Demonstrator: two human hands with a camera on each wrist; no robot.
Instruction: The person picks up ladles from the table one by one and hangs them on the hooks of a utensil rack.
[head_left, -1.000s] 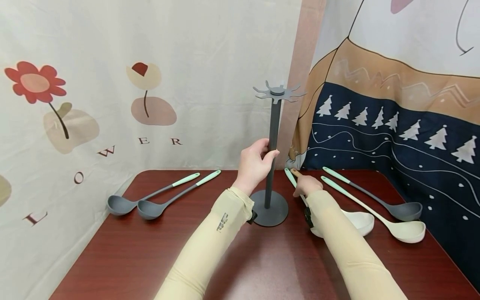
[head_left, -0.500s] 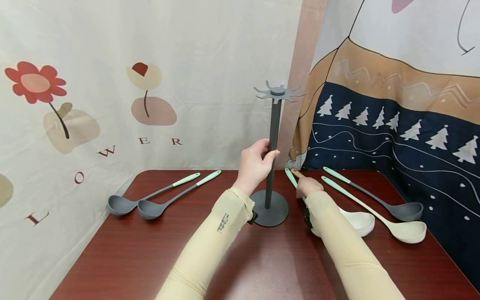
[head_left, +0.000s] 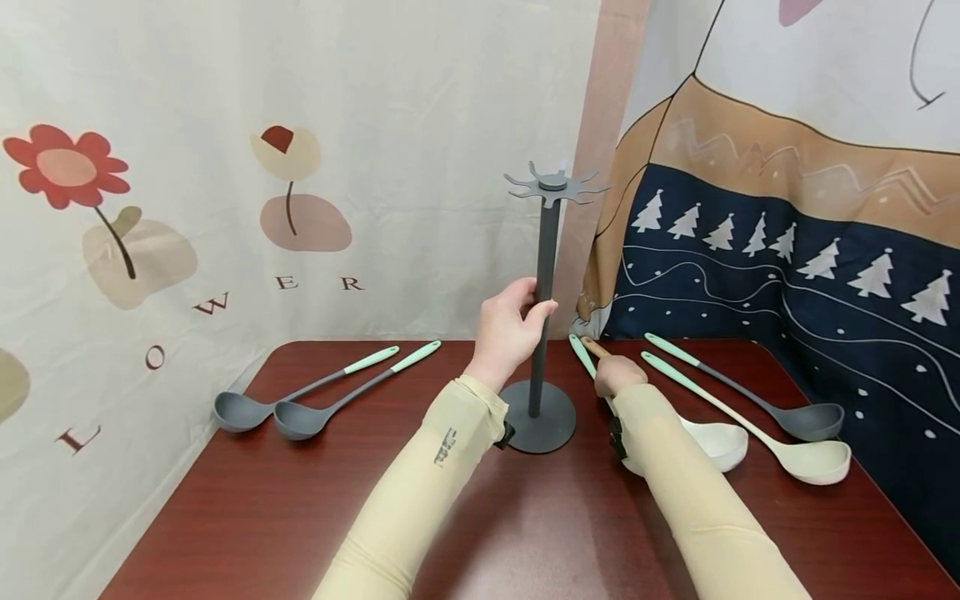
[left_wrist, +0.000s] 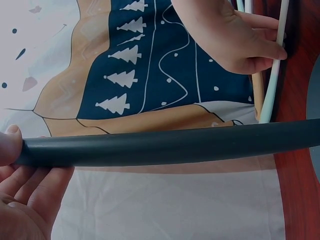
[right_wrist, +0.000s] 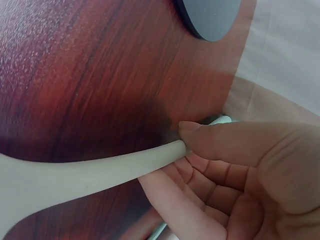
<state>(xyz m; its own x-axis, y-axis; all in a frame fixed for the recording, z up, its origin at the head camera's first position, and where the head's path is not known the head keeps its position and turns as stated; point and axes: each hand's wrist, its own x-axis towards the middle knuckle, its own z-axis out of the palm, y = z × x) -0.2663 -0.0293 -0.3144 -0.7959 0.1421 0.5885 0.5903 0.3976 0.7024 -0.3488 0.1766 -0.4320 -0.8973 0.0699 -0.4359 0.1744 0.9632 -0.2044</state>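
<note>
Stand (head_left: 548,250) upright on the tabletop (head_left: 277,517), gripped by the left hand (head_left: 510,335); right hand (head_left: 621,375) pinches a white-necked utensil (right_wrist: 95,176) near it. Nothing hangs on the stand; work appears barely begun.

"What is being seen behind the left fingers (head_left: 538,315)?"

"A pale cloth (head_left: 420,125) is being hung there; a red flower print (head_left: 66,167), a cream-and-red bloom (head_left: 303,162) and spaced letters (head_left: 287,282) are being displayed, left of those fingers."

"And beyond the right fingers (right_wrist: 177,205)?"

"To their right, a navy panel (head_left: 693,275) is being shown, white trees (head_left: 648,215) being lined across it, topped by a tan band (head_left: 738,125). Between both sets, farther back, a pink strip (head_left: 615,67) is being run downward."

"Below them?"

"A reddish-brown table (head_left: 262,517) is being lit; a pale sheen (head_left: 547,562) is being reflected nearer than the fingers."
</note>
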